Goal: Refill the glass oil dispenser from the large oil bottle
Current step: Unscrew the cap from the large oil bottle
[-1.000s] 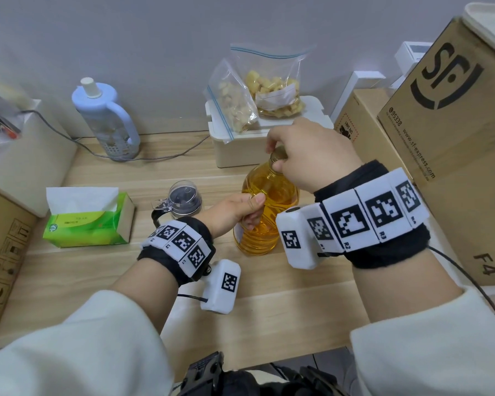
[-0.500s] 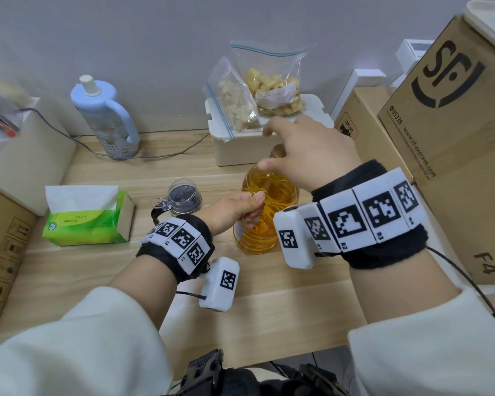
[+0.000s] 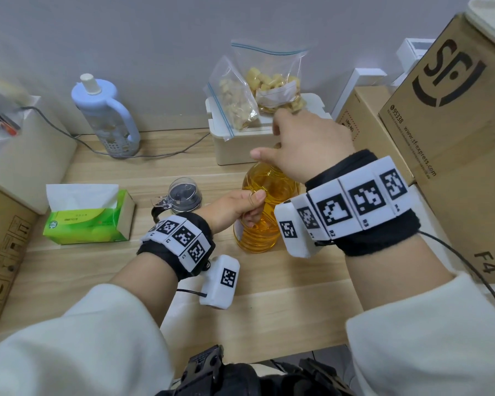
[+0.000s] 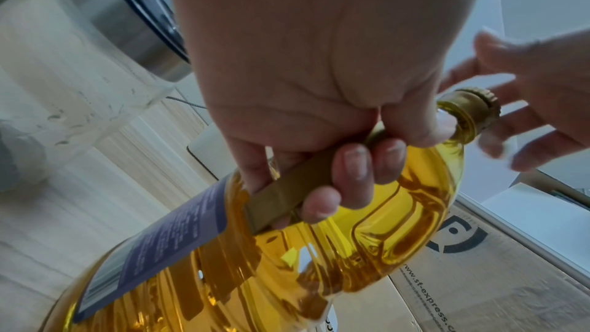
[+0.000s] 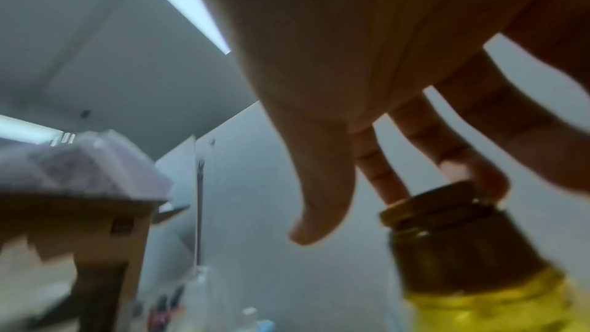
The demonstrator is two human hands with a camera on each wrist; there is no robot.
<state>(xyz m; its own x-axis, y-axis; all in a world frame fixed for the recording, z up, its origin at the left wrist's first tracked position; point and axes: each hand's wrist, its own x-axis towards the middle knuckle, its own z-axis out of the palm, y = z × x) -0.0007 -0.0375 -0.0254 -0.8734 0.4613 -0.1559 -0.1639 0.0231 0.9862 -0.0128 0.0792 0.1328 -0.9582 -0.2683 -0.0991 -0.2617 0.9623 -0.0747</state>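
- l hand [image 3: 235, 205] curled round handle of large oil bottle [image 3: 265, 212], upright on table [image 3: 269, 295]
- r hand [image 3: 306, 147] spread over gold cap [image 4: 472, 107], holds nothing
- cap on, so nothing poured yet
- glass dispenser [image 3: 183, 195] just left of bottle, lid on

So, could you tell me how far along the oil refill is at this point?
Done: nothing poured; the glass oil dispenser stands lidded beside the large oil bottle. In hand: the left hand grips the bottle's handle, while the right hand hovers open over its gold cap, which is on. Left: uncap both, pour, recap.
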